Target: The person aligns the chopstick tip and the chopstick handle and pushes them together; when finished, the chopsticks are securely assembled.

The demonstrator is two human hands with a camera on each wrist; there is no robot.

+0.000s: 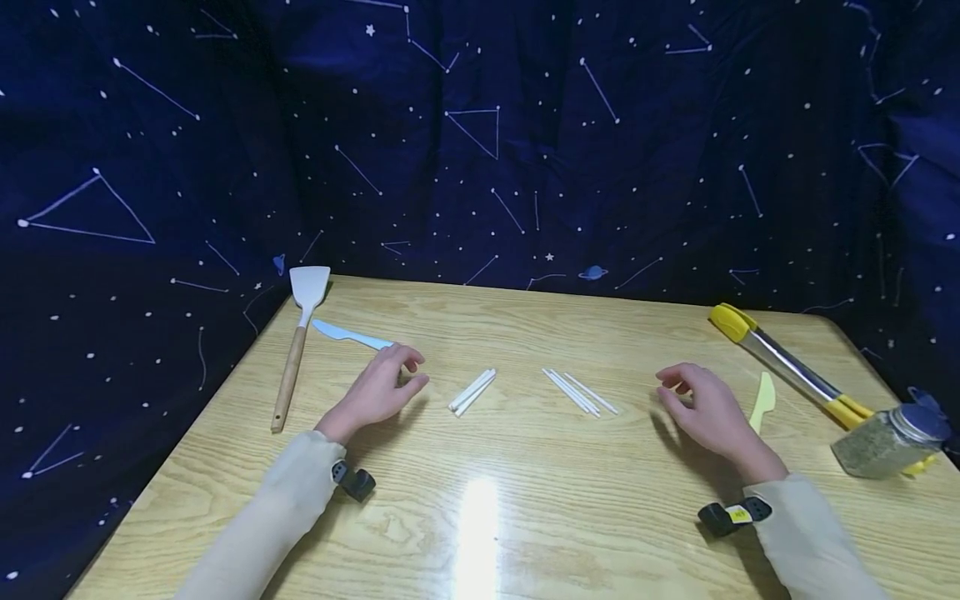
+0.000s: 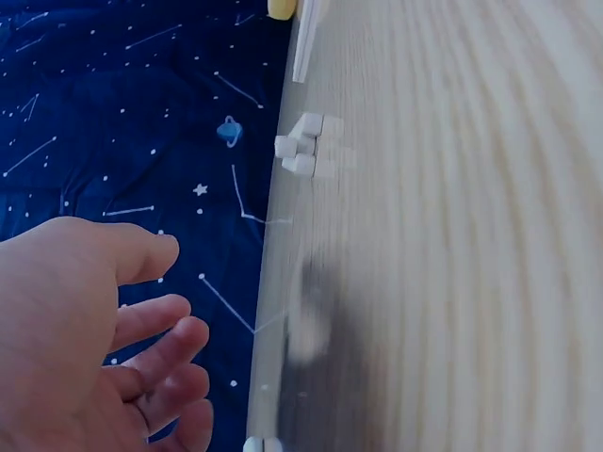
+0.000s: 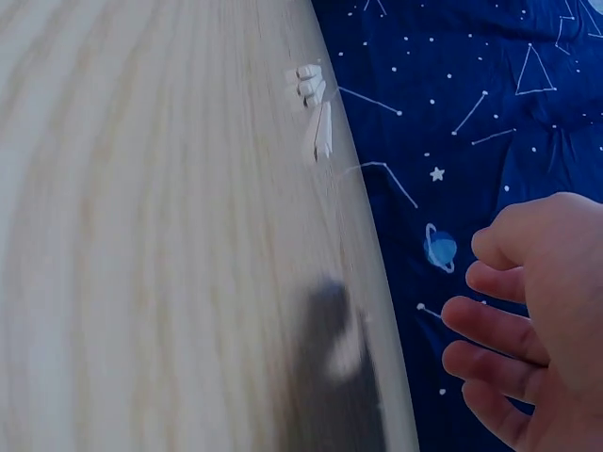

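My left hand [image 1: 378, 387] hovers over the table, fingers loosely bent and holding nothing; a light blue knife [image 1: 348, 335] lies just beyond it, its near end hidden behind the hand. To its right is a small bundle of white sticks [image 1: 472, 392], seen end-on in the left wrist view. Another group of white sticks [image 1: 573, 392] lies nearer the middle. My right hand [image 1: 705, 412] is raised at the right, fingers relaxed around nothing. A pale yellow knife [image 1: 762, 402] lies beside it, partly hidden by the hand. Both wrist views show empty fingers on the left hand [image 2: 122, 348] and right hand [image 3: 528, 330].
A white spatula with a wooden handle [image 1: 291, 375] lies at the far left. Yellow-tipped tongs [image 1: 795, 367] rest at the right, partly behind a dark-lidded jar of dried herbs [image 1: 881, 446]. A dark blue starry cloth [image 1: 525, 167] hangs behind the wooden table [image 1: 570, 508].
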